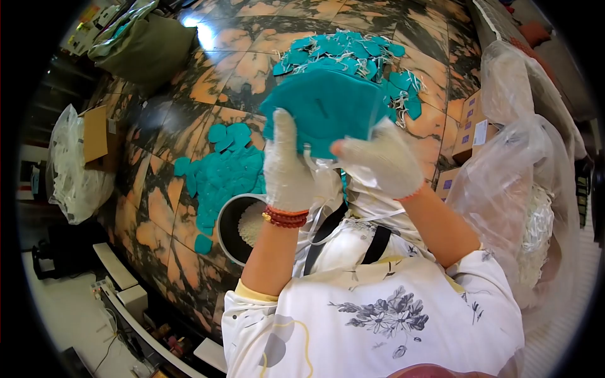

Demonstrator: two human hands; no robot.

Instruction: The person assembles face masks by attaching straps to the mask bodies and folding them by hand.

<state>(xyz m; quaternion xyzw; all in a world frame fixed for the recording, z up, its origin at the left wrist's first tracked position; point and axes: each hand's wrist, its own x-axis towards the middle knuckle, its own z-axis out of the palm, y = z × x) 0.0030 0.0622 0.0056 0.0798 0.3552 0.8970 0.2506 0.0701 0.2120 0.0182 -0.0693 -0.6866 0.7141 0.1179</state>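
Observation:
My left hand (287,164), in a white glove with red beads at the wrist, holds a teal mask-shaped fabric piece (324,107) by its lower left edge, the thumb lying over it. At the piece's lower right edge is my right hand (384,157), also gloved, slightly blurred, with a bare fingertip against the fabric. A white strap hangs below the piece. Beyond it on the floor lies a heap of teal pieces with white straps (353,47). Another pile of teal pieces (230,170) rests to the left.
A round metal pot (228,236) with white material inside stands beside my left forearm. Cardboard boxes (469,129) and a large clear plastic bag (504,170) are at the right. A green sack (148,47) and a plastic-lined box (79,164) stand at the left.

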